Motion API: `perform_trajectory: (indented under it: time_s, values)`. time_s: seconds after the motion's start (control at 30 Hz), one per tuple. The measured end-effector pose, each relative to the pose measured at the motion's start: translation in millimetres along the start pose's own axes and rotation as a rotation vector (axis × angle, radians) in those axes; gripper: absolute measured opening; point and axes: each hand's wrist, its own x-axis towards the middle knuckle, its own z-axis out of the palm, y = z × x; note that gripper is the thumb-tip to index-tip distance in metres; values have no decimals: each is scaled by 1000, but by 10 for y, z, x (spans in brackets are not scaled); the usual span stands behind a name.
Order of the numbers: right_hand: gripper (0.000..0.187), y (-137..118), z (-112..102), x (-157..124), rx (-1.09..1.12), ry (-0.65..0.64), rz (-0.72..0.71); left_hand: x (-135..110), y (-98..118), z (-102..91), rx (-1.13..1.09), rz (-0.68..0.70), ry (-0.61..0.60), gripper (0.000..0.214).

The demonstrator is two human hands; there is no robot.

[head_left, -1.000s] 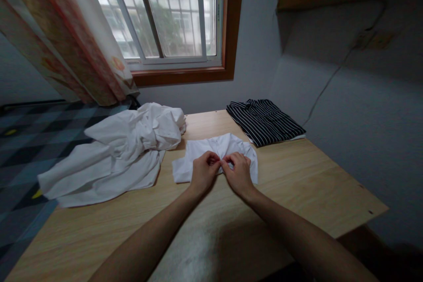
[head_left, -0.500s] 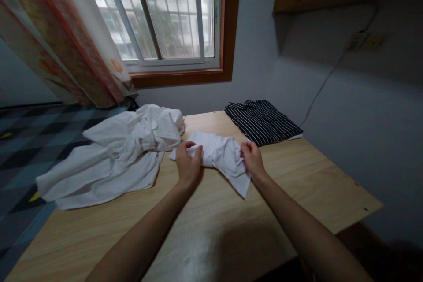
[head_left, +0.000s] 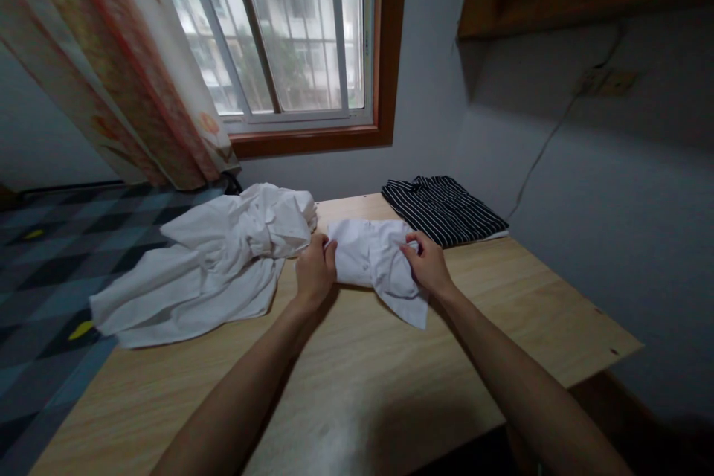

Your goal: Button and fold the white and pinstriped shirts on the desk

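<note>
A white shirt [head_left: 365, 253], folded into a small bundle with a button placket across its middle, lies on the wooden table [head_left: 335, 364]. My left hand [head_left: 317, 268] grips its left edge between thumb and fingers. At the right end, my right hand [head_left: 427, 264] pinches the cloth. A loose white flap hangs toward me just below the right hand, resting on the tabletop.
To the left, a crumpled white garment [head_left: 223, 260] spreads over the table's edge. Folded black-and-white striped clothing [head_left: 443, 208] lies at the back right. Beyond are a window [head_left: 290, 30], a curtain [head_left: 150, 74], a checkered cloth surface [head_left: 44, 260] and a wall shelf [head_left: 524, 7].
The left fingers have closed at the shirt's left edge, where a pointed corner no longer shows. The bundle looks flatter and squarer. The camera view has shifted slightly.
</note>
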Motion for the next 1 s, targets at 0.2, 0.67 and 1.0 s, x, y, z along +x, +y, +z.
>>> perform_trajectory:
  time_s: [0.2, 0.67, 1.0]
  values:
    - [12, -626, -540, 612, -59, 465, -294, 543, 563, -792, -186, 101, 508, 19]
    - [10, 455, -656, 731, -377, 171, 108, 439, -102, -581, 458, 19, -286, 31]
    - [19, 292, -264, 306, -263, -78, 111, 113, -138, -11, 84, 145, -380, 19]
